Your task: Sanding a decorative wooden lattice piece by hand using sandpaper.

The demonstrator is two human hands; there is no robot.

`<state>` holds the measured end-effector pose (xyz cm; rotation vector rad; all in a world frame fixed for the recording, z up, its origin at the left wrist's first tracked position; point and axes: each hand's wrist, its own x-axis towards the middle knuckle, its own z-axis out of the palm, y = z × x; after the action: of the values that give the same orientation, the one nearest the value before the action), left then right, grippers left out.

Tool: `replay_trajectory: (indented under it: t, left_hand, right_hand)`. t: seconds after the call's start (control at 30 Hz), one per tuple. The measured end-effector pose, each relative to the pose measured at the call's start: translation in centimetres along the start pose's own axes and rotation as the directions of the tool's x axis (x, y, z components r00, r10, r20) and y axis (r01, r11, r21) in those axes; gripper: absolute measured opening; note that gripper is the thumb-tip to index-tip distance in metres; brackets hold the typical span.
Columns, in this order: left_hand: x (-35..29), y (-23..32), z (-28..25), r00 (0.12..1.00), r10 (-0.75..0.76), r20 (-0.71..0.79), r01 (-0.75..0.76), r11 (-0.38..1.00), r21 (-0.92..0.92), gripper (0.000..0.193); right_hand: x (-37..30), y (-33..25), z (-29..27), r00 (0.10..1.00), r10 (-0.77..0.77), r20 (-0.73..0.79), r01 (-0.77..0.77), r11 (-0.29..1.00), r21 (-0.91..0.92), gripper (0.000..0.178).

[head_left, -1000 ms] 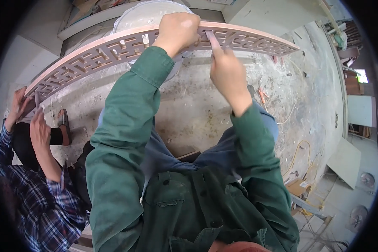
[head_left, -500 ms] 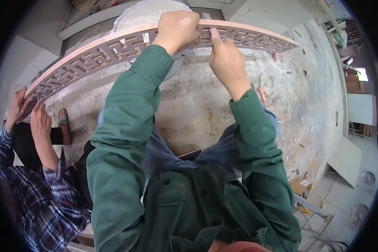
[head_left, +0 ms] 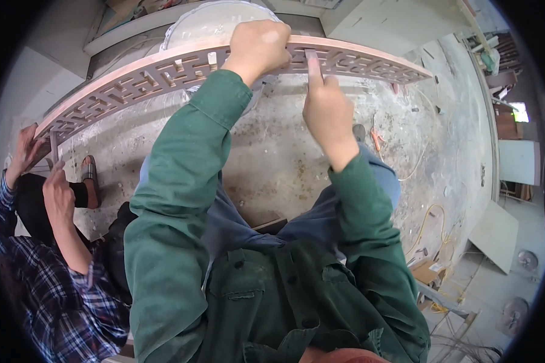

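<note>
A long wooden fretwork panel (head_left: 145,85), cut with angular openings, spans the upper part of the view and looks bowed by the lens. My left hand (head_left: 259,51) is closed over its upper edge near the middle. My right hand (head_left: 329,112), just right of it and lower, is closed on a narrow flat strip (head_left: 313,65), pinkish and grey, which looks like a sanding stick. The strip's tip is at the panel's openings; how deep it reaches I cannot tell. My right palm side and the strip's lower end are hidden.
At left, a co-worker in a plaid shirt holds the panel's end with one hand (head_left: 27,151) and a similar strip in the other hand (head_left: 59,193). Behind the panel stands a round white tub (head_left: 218,21). An orange-handled tool (head_left: 376,140) and yellow cord (head_left: 427,218) lie on the floor.
My right hand has drawn slightly down from the panel, and more of the strip shows. The co-worker's strip hand has also lowered. My left hand stays nearly in place on the edge.
</note>
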<state>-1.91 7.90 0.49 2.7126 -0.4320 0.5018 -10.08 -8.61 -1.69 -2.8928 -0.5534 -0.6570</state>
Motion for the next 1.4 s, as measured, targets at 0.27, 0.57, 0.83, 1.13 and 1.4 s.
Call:
replay_trajectory:
  t: [0.27, 0.57, 0.83, 1.13, 1.4]
  left_hand:
    - [0.3, 0.4, 0.3, 1.0, -0.02, 0.022, 0.02, 0.999, 0.025, 0.025]
    - [0.5, 0.5, -0.4, 0.986, -0.079, 0.144, 0.073, 0.996, 0.044, 0.026]
    - [-0.2, -0.2, 0.3, 0.997, -0.05, 0.064, 0.048, 0.999, 0.023, 0.026]
    - [0.0, 0.5, 0.6, 1.0, 0.028, -0.004, -0.028, 1.0, 0.0, 0.024]
    - [0.3, 0.2, 0.4, 1.0, 0.008, -0.013, -0.008, 1.0, 0.009, 0.022]
  right_hand:
    - [1.4, 1.3, 0.8, 0.999, -0.034, -0.035, 0.033, 0.999, -0.024, 0.068]
    - [-1.3, -1.4, -0.8, 0.99, 0.02, 0.14, 0.002, 0.987, -0.158, 0.061]
    - [-0.8, -2.4, -0.5, 0.988, 0.057, 0.145, -0.039, 0.992, -0.122, 0.063]
    - [2.4, -0.2, 0.9, 0.99, -0.105, -0.094, 0.083, 0.974, -0.212, 0.053]
    - [-0.9, -0.6, -0.8, 0.993, 0.074, 0.088, -0.074, 0.997, -0.004, 0.065]
